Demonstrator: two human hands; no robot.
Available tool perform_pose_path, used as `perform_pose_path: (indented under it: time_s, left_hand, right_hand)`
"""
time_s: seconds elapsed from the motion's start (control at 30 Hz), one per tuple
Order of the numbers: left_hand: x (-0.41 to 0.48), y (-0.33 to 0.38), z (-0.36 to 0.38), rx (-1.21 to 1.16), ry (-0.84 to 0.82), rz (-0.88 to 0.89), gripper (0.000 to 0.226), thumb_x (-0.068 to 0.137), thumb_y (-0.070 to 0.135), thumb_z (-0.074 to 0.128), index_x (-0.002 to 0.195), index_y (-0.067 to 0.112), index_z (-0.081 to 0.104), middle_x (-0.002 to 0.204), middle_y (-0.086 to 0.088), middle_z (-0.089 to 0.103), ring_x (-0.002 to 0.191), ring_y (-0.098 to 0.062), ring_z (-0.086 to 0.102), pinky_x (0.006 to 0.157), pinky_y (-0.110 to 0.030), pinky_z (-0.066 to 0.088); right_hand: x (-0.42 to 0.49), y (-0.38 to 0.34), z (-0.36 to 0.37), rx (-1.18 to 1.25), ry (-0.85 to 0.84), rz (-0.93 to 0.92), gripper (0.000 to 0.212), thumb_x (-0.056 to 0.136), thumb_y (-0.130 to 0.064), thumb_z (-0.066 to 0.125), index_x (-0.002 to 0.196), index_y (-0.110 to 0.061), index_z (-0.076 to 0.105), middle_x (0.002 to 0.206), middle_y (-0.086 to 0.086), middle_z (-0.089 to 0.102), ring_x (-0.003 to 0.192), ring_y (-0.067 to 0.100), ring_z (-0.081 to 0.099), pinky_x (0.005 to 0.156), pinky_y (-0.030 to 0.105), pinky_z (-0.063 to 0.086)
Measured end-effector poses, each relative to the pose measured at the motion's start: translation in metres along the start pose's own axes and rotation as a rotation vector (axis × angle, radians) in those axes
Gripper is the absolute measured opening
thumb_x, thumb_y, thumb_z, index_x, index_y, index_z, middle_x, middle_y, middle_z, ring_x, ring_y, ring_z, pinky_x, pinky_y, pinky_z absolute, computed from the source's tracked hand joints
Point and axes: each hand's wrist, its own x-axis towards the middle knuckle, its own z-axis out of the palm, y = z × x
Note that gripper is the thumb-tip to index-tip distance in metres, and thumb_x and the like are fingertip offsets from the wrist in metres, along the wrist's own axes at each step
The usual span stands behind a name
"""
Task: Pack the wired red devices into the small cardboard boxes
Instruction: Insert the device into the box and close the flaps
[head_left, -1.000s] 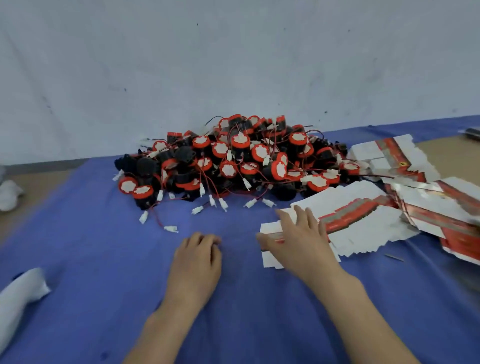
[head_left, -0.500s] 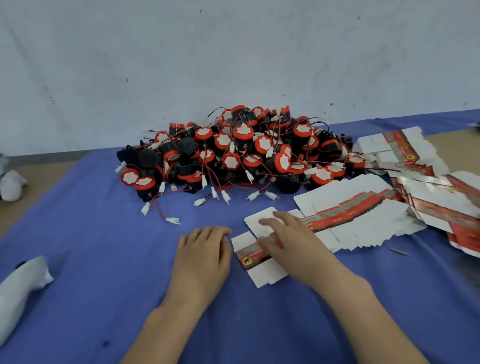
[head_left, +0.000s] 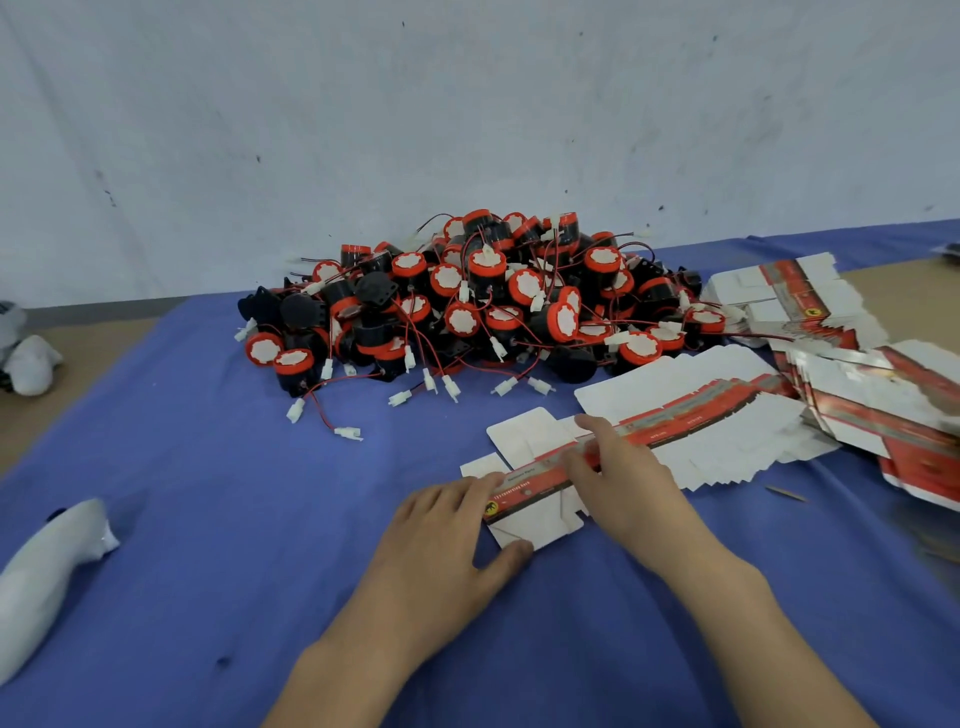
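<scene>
While both hands press 1 flat box (head_left: 535, 486) on the blue surface (head_left: 218, 519), nothing is packed. The left hand (head_left: 447, 551) and right hand (head_left: 623, 480) lie flat, gripping nothing. Red devices (head_left: 483, 306) sit heaped at 12 o'clock; box stacks (head_left: 831, 395) wait unfolded at 2 o'clock.

A packing bench in a small workshop. Bulk red devices (head_left: 478, 301) are heaped at twelve o'clock. Flat carton blanks (head_left: 831, 384) are stacked at two o'clock on blue cloth (head_left: 208, 493).
</scene>
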Motion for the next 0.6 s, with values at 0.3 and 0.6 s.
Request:
perform_pose_path:
  time_s: [0.3, 0.6]
  left_hand:
    - [0.001, 0.007, -0.007, -0.101, 0.028, -0.049, 0.050, 0.097, 0.060, 0.023, 0.140, 0.041, 0.041, 0.125, 0.024, 0.057, 0.116, -0.002, 0.047, 0.092, -0.018, 0.033]
    - [0.001, 0.009, -0.014, -0.280, 0.068, -0.137, 0.061, 0.094, 0.062, 0.005, 0.128, 0.040, 0.051, 0.099, 0.016, 0.064, 0.095, -0.007, 0.057, 0.085, -0.035, 0.049]
  right_hand:
    - [0.006, -0.001, -0.002, 0.454, 0.090, -0.010, 0.051, 0.101, -0.034, 0.056, 0.149, -0.031, 0.040, 0.139, -0.004, 0.046, 0.112, 0.006, 0.051, 0.077, 0.016, 0.048]
    - [0.002, -0.010, 0.017, 0.938, 0.028, -0.006, 0.036, 0.092, -0.027, 0.071, 0.122, -0.030, 0.052, 0.113, -0.026, 0.063, 0.088, -0.008, 0.065, 0.072, 0.012, 0.056]
